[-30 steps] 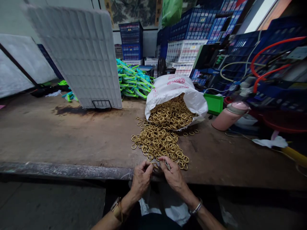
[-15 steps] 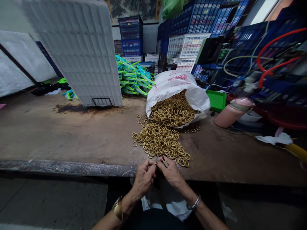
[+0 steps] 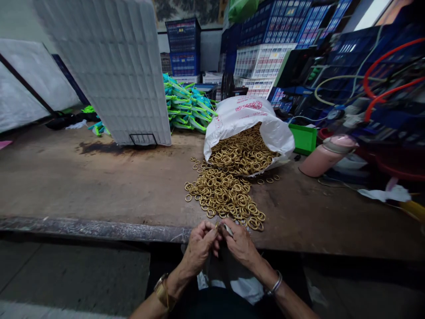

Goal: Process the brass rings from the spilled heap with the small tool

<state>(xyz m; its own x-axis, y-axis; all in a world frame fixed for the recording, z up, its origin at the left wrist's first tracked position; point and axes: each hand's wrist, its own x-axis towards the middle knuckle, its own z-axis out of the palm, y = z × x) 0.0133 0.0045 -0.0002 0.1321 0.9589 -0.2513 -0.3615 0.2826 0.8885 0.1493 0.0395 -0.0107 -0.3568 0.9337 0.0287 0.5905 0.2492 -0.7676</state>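
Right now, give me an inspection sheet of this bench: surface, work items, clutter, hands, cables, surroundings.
Surface: worn brown bench, dark stain near the white panel.
Work items: brass rings spilling from an open white sack toward the bench's near edge.
Clutter: pink flask lying on its side, green tray, green-blue bundles, white rag.
Hands: left hand and right hand meet at the bench edge, pinching small pieces; what exactly is too small to tell.
Cables: red hoses and pale tubing at right.
Surroundings: stacked blue crates and white crates.
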